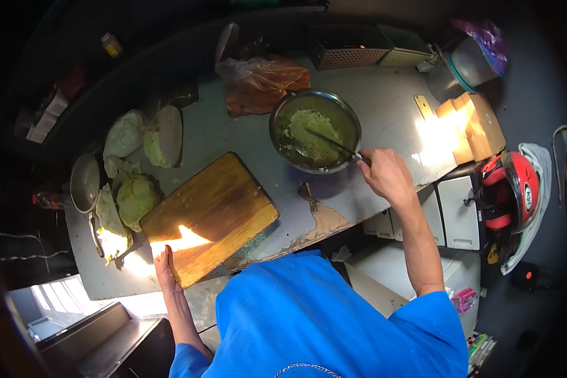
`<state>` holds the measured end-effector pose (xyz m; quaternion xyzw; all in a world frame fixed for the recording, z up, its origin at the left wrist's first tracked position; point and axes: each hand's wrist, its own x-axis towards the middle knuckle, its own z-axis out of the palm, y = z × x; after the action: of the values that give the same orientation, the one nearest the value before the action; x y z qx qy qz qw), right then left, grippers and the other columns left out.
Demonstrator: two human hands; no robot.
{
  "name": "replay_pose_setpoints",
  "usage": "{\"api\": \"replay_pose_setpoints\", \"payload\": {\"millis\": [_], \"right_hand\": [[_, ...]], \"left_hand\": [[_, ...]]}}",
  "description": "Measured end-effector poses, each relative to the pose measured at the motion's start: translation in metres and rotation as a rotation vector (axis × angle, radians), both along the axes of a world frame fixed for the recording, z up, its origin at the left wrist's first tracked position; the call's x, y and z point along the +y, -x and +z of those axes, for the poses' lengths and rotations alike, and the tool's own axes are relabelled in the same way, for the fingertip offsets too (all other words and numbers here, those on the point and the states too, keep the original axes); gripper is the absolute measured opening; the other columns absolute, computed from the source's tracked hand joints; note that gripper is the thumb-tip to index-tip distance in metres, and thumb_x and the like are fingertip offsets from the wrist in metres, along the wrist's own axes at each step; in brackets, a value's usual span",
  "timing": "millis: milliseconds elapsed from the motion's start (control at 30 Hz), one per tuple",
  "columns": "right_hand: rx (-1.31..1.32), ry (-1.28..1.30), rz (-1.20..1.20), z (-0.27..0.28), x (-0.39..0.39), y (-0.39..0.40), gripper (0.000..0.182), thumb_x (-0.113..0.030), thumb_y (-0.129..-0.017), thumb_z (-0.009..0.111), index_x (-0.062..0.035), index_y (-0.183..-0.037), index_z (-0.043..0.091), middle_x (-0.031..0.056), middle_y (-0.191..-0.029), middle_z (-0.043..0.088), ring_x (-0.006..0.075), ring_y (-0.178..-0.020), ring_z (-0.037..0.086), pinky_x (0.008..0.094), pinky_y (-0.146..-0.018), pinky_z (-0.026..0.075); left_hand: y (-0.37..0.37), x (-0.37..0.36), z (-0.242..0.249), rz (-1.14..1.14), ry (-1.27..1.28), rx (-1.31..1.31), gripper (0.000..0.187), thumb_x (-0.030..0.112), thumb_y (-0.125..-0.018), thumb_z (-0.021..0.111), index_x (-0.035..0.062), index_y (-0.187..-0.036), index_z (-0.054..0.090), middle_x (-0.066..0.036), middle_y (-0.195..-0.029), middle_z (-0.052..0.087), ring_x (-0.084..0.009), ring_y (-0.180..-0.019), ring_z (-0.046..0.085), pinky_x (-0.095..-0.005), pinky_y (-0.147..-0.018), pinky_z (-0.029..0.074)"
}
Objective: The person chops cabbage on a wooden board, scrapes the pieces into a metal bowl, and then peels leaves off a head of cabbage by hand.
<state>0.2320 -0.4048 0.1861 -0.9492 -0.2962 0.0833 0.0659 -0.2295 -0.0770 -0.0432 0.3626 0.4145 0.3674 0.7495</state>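
Note:
My right hand point(385, 174) is closed around the handle end of a dark utensil point(331, 142), whose far part reaches into a round metal bowl point(356, 126). Chopped pale green food point(310, 130) lies in that bowl. At the lower left, my left hand point(168, 271) grips the near left edge of a thick wooden cutting board point(211, 217), thumb against its face. The board is tilted, and a bright sun patch crosses its lower left part. The fingers behind the board are hidden.
Cabbage pieces point(137, 200) and a small pan point(85, 183) are left of the board. A plastic bag of orange food point(264, 82) sits behind the bowl. Cardboard point(479, 128) is at the table's right end, near a red helmet point(513, 192). The table's front edge point(334, 232) is chipped.

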Motion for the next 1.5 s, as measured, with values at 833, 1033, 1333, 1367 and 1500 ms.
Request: {"api": "replay_pose_setpoints", "payload": {"millis": [833, 1033, 1333, 1367, 1500], "right_hand": [[0.629, -0.562, -0.348, -0.043, 0.005, 0.120, 0.038, -0.032, -0.105, 0.058, 0.0028, -0.119, 0.064, -0.0038, -0.067, 0.050, 0.0030, -0.055, 0.043, 0.0213, -0.048, 0.033], [0.634, -0.437, -0.277, -0.074, 0.035, 0.158, 0.040, -0.032, -0.101, 0.062, 0.0044, -0.117, 0.066, -0.0020, -0.066, 0.050, 0.0068, -0.061, 0.042, 0.0272, -0.054, 0.035], [0.626, -0.407, -0.298, -0.092, 0.045, 0.188, 0.042, -0.031, -0.098, 0.064, 0.0064, -0.118, 0.066, 0.0025, -0.066, 0.054, 0.0085, -0.061, 0.043, 0.0280, -0.056, 0.036], [0.624, -0.366, -0.292, -0.090, 0.046, 0.186, 0.043, -0.031, -0.098, 0.065, 0.0066, -0.119, 0.065, 0.0035, -0.069, 0.058, 0.0083, -0.062, 0.045, 0.0273, -0.057, 0.038], [0.645, -0.403, -0.254, -0.099, 0.052, 0.180, 0.044, -0.031, -0.098, 0.065, 0.0067, -0.121, 0.064, 0.0049, -0.071, 0.060, 0.0088, -0.063, 0.048, 0.0274, -0.059, 0.040]], "left_hand": [[-0.153, 0.023, 0.058, -0.265, -0.744, 0.808, 0.049, 0.043, -0.097, 0.061, -0.0005, -0.118, 0.066, -0.025, -0.101, 0.072, -0.0394, -0.096, 0.070, -0.0436, -0.084, 0.053], [-0.161, 0.030, 0.032, -0.278, -0.765, 0.789, 0.045, 0.038, -0.096, 0.061, 0.0021, -0.124, 0.067, -0.025, -0.108, 0.071, -0.0415, -0.104, 0.068, -0.0441, -0.092, 0.052], [-0.104, 0.035, 0.076, -0.221, -0.854, 0.630, 0.025, 0.006, -0.097, 0.056, -0.0024, -0.114, 0.071, -0.015, -0.092, 0.076, -0.0190, -0.085, 0.074, -0.0284, -0.076, 0.057], [-0.104, 0.029, 0.081, -0.169, -0.726, 0.528, 0.023, 0.008, -0.095, 0.057, -0.0015, -0.110, 0.072, -0.016, -0.090, 0.075, -0.0200, -0.081, 0.074, -0.0294, -0.074, 0.056], [-0.105, -0.010, 0.080, -0.293, -0.879, 0.611, 0.020, 0.013, -0.090, 0.069, -0.0004, -0.104, 0.071, -0.015, -0.082, 0.071, -0.0287, -0.068, 0.068, -0.0342, -0.066, 0.055]]}}
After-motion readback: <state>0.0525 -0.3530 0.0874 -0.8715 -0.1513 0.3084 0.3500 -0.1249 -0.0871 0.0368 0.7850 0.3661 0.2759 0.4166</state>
